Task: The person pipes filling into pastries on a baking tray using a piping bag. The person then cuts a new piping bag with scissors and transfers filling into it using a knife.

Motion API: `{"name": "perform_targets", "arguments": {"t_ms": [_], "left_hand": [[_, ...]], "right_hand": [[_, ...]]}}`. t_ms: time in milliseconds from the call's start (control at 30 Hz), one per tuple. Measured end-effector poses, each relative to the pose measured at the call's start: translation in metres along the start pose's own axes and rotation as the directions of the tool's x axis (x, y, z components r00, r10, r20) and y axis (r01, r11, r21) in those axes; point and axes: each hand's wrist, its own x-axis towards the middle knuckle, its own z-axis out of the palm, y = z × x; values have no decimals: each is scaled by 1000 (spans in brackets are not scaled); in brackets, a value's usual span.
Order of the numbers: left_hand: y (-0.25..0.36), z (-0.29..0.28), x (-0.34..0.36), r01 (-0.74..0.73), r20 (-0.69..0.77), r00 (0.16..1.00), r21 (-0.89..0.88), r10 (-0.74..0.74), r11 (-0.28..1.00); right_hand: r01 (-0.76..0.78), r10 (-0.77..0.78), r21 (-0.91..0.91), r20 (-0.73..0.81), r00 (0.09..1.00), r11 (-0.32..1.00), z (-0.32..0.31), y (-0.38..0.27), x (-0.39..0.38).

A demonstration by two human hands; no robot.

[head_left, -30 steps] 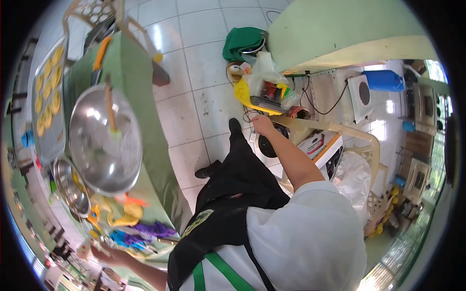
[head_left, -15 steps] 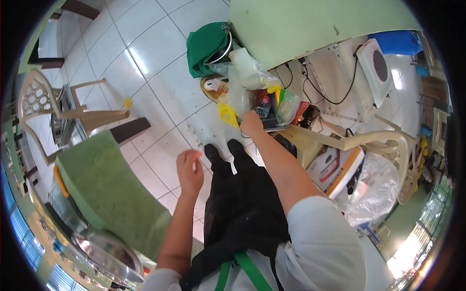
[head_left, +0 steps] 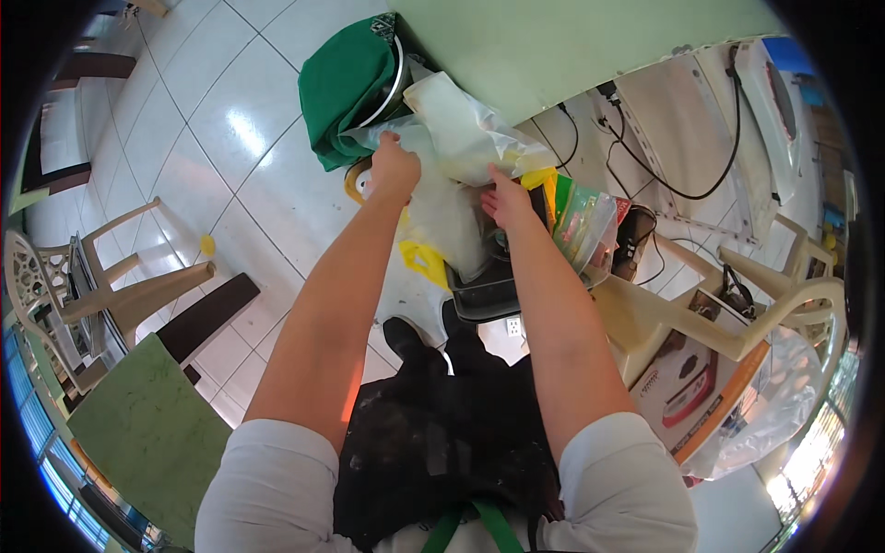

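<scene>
My left hand (head_left: pixel 395 170) is closed, its fingers pinching the edge of a clear plastic bag (head_left: pixel 442 226). That bag hangs down over a black plastic tray (head_left: pixel 484 297). Just right of it my right hand (head_left: pixel 506 199) is open, thumb and fingers apart, at the edge of a whitish plastic bag (head_left: pixel 468 124). What lies under the right palm is partly hidden. A yellow plastic piece (head_left: pixel 424 264) sticks out at the tray's left side. Colourful packets in clear plastic (head_left: pixel 583 226) stand right of my right hand.
A green cloth (head_left: pixel 346 92) covers a round container at the far side, next to a pale green panel (head_left: pixel 590 46). Black cables (head_left: pixel 678 192) hang at the right. A beige plastic chair (head_left: pixel 636 318) bears a box (head_left: pixel 687 382); another chair (head_left: pixel 138 300) and a green tabletop (head_left: pixel 143 419) are left.
My left hand has reached forward and taken hold of the clear bag. My right hand has shifted from the tray to the bags, and its fingers have opened. My view has moved closer.
</scene>
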Motion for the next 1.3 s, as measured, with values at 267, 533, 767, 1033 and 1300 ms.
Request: {"name": "perform_targets", "arguments": {"t_ms": [267,533,767,1033,1300], "left_hand": [[5,-40,-82,-710,-122,648,259,751,655],[72,-160,-321,-607,-149,785,-376,601,700],[48,-324,-517,-262,-338,941,-743,-7,616],[-37,-293,-762,-190,-624,535,-746,-569,638],[-67,-264,-940,-306,-522,363,-849,-772,430]], "right_hand": [[753,-787,-323,38,615,573,-21,-12,-117],[818,-678,-60,527,513,572,-51,-42,-401],[959,-374,31,924,80,281,-24,-54,-561],[968,642,4,748,-168,249,-36,85,-750],[968,955,181,206,-211,175,-110,233,-854]]}}
